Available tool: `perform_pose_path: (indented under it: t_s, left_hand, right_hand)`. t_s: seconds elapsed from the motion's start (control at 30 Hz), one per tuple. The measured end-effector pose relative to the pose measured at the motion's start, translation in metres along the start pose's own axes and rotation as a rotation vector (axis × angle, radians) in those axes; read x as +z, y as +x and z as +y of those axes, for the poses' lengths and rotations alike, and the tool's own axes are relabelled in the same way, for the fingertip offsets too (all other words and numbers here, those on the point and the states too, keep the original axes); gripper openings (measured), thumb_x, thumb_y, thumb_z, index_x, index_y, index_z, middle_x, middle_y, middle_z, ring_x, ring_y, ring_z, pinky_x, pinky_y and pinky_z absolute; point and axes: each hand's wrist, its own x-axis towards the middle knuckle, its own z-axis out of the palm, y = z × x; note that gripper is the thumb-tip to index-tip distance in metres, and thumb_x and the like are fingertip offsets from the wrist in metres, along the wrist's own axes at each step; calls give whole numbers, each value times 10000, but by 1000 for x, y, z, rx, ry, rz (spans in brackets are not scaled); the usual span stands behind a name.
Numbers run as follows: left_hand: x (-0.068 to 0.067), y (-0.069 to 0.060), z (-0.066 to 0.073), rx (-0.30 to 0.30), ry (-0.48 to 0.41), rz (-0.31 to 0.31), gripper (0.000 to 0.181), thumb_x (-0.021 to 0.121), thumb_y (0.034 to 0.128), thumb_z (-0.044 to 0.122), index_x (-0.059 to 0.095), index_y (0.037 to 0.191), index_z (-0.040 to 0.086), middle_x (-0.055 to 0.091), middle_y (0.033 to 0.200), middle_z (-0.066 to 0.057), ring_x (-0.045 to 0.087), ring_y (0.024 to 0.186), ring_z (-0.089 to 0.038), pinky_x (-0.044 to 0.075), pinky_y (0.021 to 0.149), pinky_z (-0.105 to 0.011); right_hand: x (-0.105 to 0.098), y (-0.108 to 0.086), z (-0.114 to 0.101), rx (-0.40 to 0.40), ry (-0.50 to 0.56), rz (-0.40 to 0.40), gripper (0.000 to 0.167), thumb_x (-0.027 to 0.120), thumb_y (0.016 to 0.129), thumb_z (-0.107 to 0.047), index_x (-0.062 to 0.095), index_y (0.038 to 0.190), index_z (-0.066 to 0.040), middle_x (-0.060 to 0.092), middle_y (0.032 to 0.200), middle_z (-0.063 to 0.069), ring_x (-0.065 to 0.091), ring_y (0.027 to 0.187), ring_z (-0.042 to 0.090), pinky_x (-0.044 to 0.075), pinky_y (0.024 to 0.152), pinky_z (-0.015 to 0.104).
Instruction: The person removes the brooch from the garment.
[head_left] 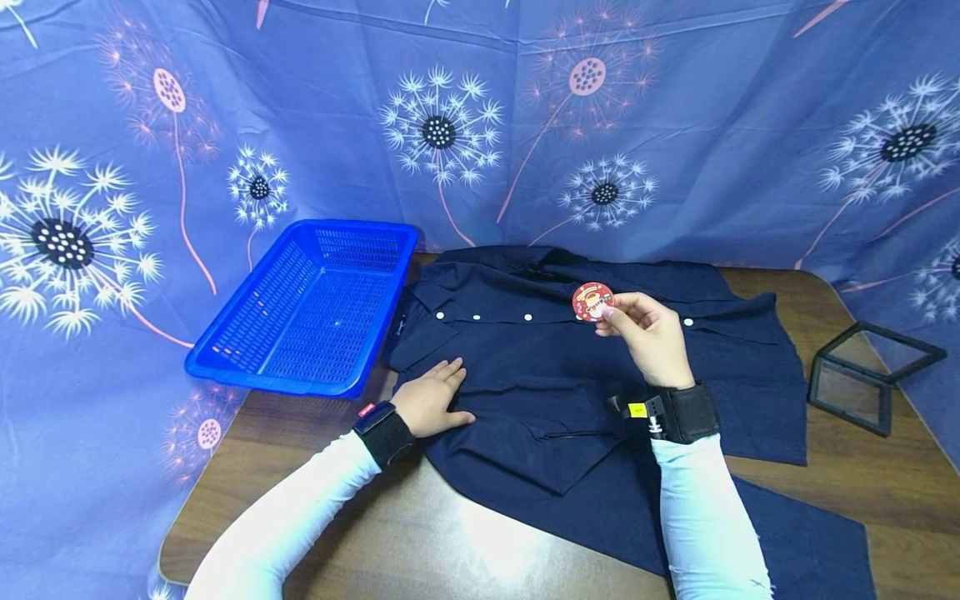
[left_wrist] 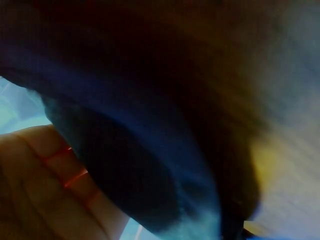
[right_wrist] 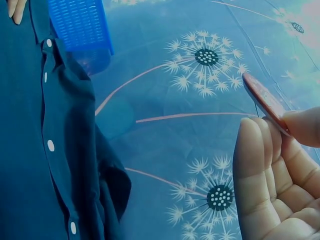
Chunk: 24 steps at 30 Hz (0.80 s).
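A navy button-up shirt [head_left: 517,367] lies spread over the table, its collar to the left and a row of white buttons along it. My right hand [head_left: 651,337] pinches a round red badge [head_left: 591,300] with a cartoon print between thumb and fingers, held above the button row. Seen almost edge-on in the right wrist view, the badge [right_wrist: 264,102] looks thin and flat. My left hand [head_left: 429,402] rests on the shirt below the collar, fingers extended. Dark, blurred cloth [left_wrist: 130,165] fills much of the left wrist view, partly covering that hand.
A blue plastic basket [head_left: 273,385] stands at the table's left, close to the collar. On the right, a black hinged frame [head_left: 851,408] with clear panels lies opened out. Behind the wooden table [head_left: 315,467] hangs a blue dandelion-print curtain [head_left: 480,125].
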Motion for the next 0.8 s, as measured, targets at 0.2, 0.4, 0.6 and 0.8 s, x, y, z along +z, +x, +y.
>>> perform_pose_path:
  t_s: [0.2, 0.4, 0.6, 0.8]
  left_hand:
    - [0, 0, 0, -8, -5, -2, 828, 648, 868, 563, 440, 1456, 18, 349, 1579, -113, 334, 1463, -295, 324, 1172, -420]
    - [-3, 1, 2, -14, -39, -11, 829, 675, 856, 533, 443, 1450, 4, 353, 1574, -133, 335, 1459, -315, 312, 1178, -422]
    - [-7, 5, 6, -44, -126, 5, 809, 697, 839, 517, 483, 1421, -1, 407, 1538, -162, 369, 1439, -326, 329, 1166, -437]
    - [-11, 10, 16, -33, -207, 77, 708, 658, 887, 469, 512, 1397, 1, 494, 1472, -165, 446, 1395, -280, 352, 1152, -416]
  right_hand:
    - [1, -1, 1, 14, -14, 30, 106, 627, 920, 22, 646, 1009, 75, 712, 836, -8, 700, 680, 85, 583, 668, 226]
    - [0, -2, 0, 11, -19, 34, 133, 621, 921, 28, 632, 1020, 115, 714, 836, -4, 704, 684, 85, 581, 666, 221]
    - [-1, -3, 1, 12, -21, 35, 117, 620, 921, 31, 638, 1012, 102, 713, 832, -7, 704, 681, 85, 581, 661, 221]
    - [-2, -3, 2, 4, -28, 21, 109, 614, 923, 35, 639, 1012, 93, 711, 830, -8, 701, 683, 81, 582, 664, 223]
